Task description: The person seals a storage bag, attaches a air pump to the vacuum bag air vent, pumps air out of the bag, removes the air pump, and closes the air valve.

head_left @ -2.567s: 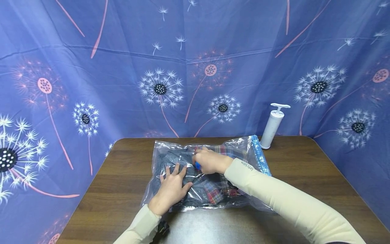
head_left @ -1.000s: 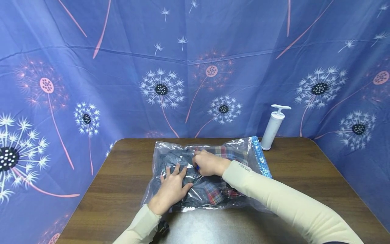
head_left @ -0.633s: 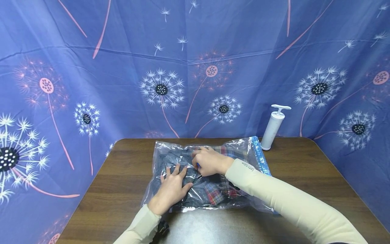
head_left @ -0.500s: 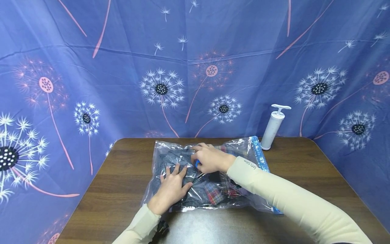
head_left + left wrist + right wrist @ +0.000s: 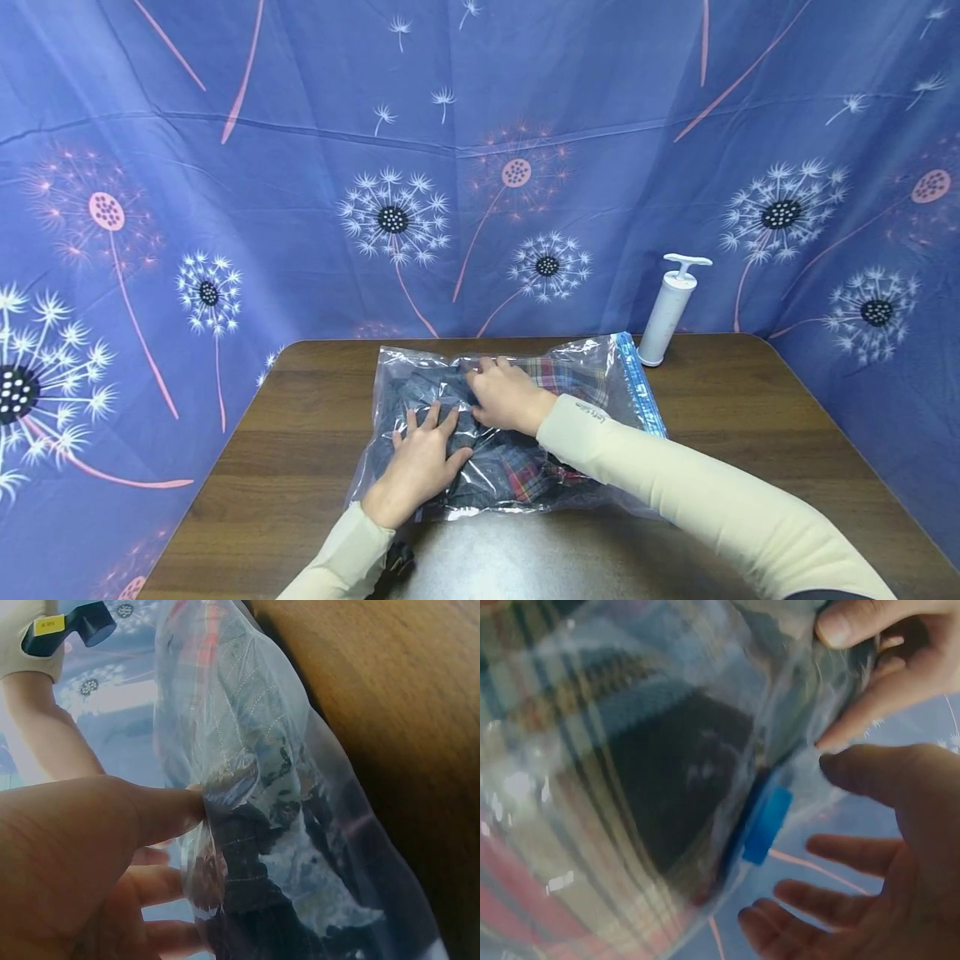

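Note:
A clear zip-top vacuum storage bag (image 5: 480, 492) lies on the table with folded clothes inside, dark denim at the left and plaid cloth (image 5: 528, 475) at the right. My left hand (image 5: 422, 458) rests on the bag's left half, fingers spread. Over the bag's middle is my right hand (image 5: 510, 396); in the right wrist view its fingers (image 5: 847, 904) are loosely bent and stand apart from a blue valve cap (image 5: 769, 825) on the bag. That cap is hidden beneath the hand in the head view.
A white hand pump (image 5: 667, 321) stands upright behind the bag's right end, close to its blue zip strip (image 5: 637, 383). Patterned blue cloth (image 5: 300, 208) hangs behind the brown wooden table (image 5: 292, 417). A small dark object (image 5: 400, 560) shows by the left wrist.
Half a second ago blue showed between my right thumb and fingers; now it is covered in the head view, the hand slightly turned and shifted left. My left hand stays on the bag.

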`<state>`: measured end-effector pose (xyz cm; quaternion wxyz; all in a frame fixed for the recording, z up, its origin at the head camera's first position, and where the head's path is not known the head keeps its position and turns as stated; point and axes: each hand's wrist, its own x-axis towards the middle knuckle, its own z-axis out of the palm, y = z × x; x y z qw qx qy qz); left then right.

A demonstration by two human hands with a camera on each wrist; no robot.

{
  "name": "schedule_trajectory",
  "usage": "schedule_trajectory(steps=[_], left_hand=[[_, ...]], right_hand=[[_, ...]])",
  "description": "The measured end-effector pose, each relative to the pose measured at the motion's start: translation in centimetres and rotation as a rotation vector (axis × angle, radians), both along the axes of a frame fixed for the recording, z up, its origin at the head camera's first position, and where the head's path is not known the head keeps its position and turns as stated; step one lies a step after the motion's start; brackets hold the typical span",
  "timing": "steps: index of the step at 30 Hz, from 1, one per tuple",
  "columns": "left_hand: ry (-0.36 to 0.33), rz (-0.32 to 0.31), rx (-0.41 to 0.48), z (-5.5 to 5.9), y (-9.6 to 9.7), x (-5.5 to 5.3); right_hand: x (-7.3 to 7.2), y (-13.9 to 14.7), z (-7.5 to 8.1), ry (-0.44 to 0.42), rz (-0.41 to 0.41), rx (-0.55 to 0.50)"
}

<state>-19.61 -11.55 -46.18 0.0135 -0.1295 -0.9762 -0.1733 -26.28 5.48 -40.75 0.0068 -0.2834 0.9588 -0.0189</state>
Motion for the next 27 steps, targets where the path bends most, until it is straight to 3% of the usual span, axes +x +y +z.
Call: schedule_trajectory(steps=[4, 11, 27], left_hand=[[-0.004, 0.000, 0.000, 0.0, 0.0, 0.0], [0.001, 0.000, -0.006, 0.0, 0.1, 0.0], [-0.006, -0.002, 0.001, 0.0, -0.1, 0.1]], right_hand=[[0.3, -0.1, -0.6, 0.018, -0.014, -0.035], [0.1, -0.1, -1.1, -0.041, 0.007, -0.049], [-0.5, 1.5, -0.7, 0.033, 0.254, 0.054]])
